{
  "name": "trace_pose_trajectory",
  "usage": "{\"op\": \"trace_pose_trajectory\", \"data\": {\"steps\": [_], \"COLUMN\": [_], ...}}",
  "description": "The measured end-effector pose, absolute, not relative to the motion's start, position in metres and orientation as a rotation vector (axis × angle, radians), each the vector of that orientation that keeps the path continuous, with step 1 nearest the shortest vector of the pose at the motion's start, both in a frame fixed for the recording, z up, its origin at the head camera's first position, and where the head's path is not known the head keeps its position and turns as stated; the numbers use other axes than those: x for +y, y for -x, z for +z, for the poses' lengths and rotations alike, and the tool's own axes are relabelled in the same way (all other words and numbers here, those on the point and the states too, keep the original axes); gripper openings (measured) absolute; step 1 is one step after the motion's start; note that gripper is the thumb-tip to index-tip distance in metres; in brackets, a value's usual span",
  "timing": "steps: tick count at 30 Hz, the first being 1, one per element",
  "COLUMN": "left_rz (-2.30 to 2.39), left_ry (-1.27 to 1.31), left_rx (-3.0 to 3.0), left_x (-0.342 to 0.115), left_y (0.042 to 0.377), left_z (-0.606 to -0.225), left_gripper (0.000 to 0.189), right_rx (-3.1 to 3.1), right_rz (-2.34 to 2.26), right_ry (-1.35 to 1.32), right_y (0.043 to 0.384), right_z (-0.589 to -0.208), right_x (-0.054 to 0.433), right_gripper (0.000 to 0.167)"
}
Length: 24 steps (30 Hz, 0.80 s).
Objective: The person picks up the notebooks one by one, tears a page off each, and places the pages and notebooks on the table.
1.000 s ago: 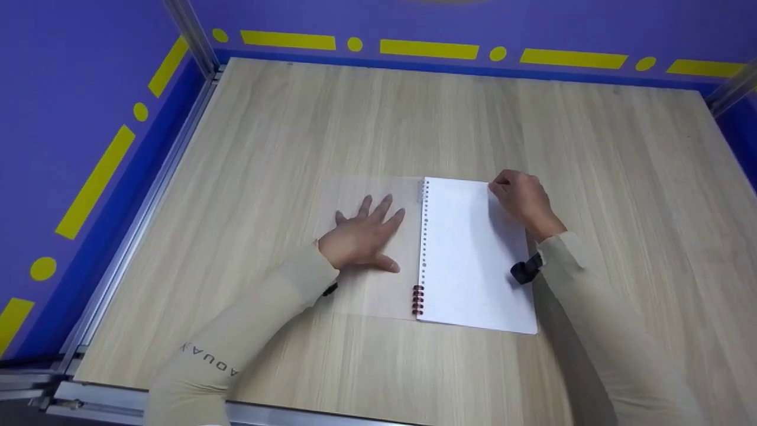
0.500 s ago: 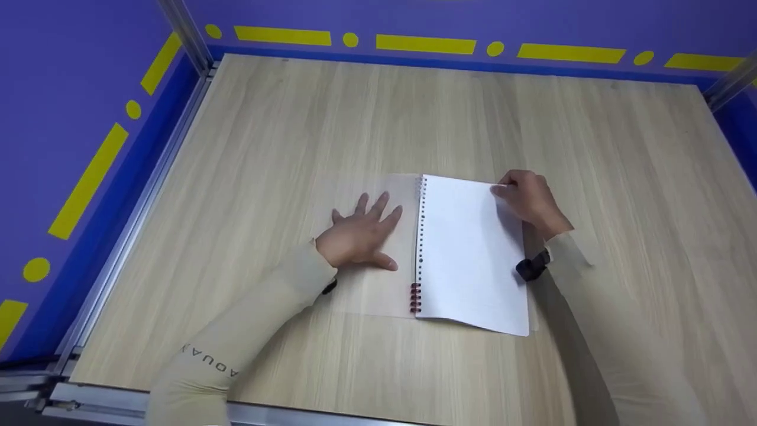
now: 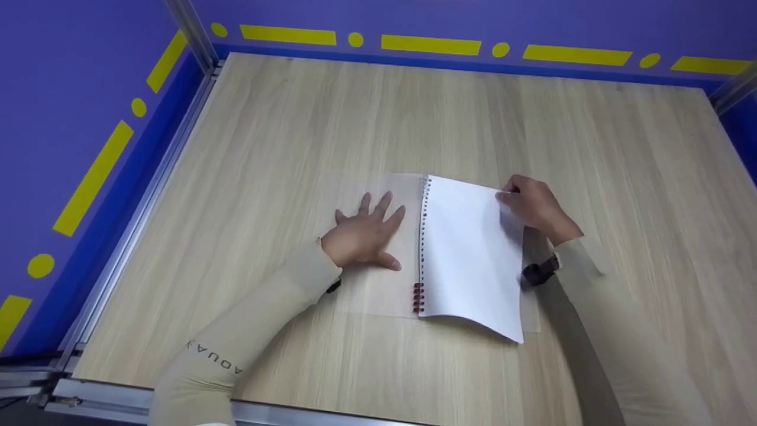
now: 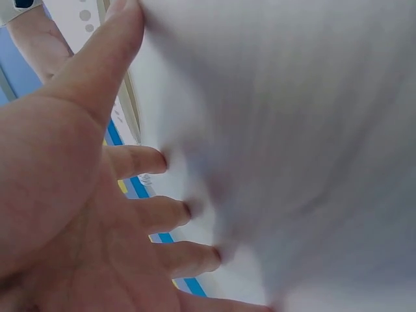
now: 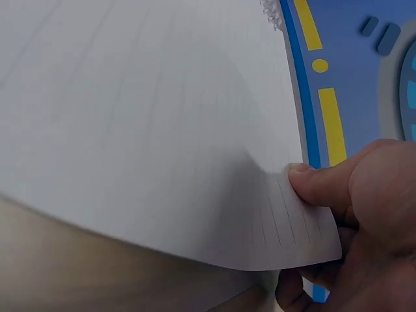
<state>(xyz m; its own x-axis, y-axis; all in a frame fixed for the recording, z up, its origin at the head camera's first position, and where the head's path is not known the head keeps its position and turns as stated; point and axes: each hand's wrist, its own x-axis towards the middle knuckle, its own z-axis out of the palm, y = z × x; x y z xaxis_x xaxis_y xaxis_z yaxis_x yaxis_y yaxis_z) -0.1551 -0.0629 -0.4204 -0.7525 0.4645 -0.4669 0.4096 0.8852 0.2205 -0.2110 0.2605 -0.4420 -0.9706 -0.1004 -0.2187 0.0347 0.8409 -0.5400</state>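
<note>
Here, the white pages (image 3: 467, 254) are pinched near their far right corner by the right hand (image 3: 535, 206), right edge raised above the table (image 3: 355, 118); beside them, the clear cover (image 3: 378, 296) is pressed flat by the spread left hand (image 3: 362, 236).

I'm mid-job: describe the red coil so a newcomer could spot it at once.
On the wood-grain table, find the white paper. Follow the row of holes along its left edge to the end nearest the person, where the red coil sits. Its dark red rings set it apart from the pale coil at the far end.
</note>
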Motion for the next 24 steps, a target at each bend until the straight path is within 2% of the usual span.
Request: {"op": "trace_pose_trajectory", "data": {"steps": [13, 19, 24], "left_rz": [0.160, 0.175, 0.176], "left_ry": [-0.656, -0.655, -0.635], "left_rx": [2.531, 2.541, 2.534], "left_x": [-0.063, -0.064, -0.069], "left_y": [0.154, 0.153, 0.155], "left_z": [-0.420, -0.419, -0.420], "left_gripper": [0.106, 0.107, 0.105], "right_rx": [2.719, 2.659, 2.654], "right_rz": [-0.800, -0.862, -0.882], "right_ry": [0.231, 0.240, 0.182], "right_y": [0.205, 0.202, 0.196], "right_z": [-0.434, -0.428, -0.426], "right_x": [0.268, 0.268, 0.291], "right_gripper": [0.020, 0.020, 0.022]}}
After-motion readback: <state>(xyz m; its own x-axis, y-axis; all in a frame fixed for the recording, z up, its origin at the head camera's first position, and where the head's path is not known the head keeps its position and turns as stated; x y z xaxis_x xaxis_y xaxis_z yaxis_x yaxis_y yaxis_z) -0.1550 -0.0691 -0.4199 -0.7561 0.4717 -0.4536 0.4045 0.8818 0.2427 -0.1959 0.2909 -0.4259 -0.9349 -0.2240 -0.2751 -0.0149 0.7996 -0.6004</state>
